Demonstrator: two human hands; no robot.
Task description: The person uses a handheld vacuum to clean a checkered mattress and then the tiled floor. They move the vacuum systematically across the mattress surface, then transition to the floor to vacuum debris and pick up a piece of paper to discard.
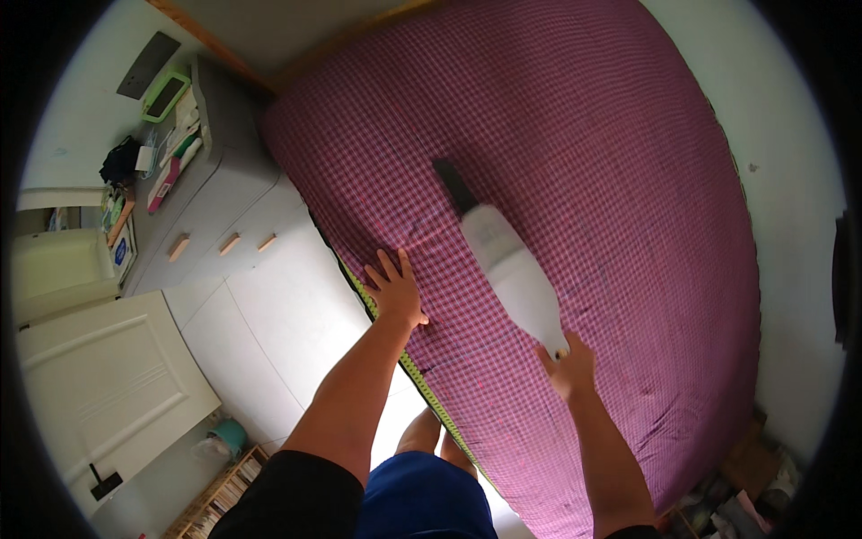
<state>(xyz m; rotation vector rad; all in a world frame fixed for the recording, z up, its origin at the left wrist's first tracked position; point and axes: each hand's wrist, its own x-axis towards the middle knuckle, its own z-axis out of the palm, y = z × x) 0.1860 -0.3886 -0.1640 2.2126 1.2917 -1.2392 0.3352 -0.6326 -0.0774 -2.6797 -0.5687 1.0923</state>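
A bed covered with a purple-red checked sheet (606, 202) fills most of the view. My right hand (572, 369) grips the rear end of a white handheld vacuum cleaner (515, 279), which points away from me over the sheet. Its dark flat nozzle (455, 185) is slightly blurred, and I cannot tell whether it touches the cloth. Near the bed's left edge, my left hand (394, 288) lies on the sheet with its fingers spread and nothing in it. A yellow-green dotted border (431, 394) runs along this edge.
Left of the bed stands a grey chest of drawers (222, 195) with several small items on top. Below it are pale floor tiles (269, 323) and a white panelled door (128, 391). A low bookshelf (225, 495) and teal bucket (230, 434) are at lower left. Clutter (747, 498) lies at lower right.
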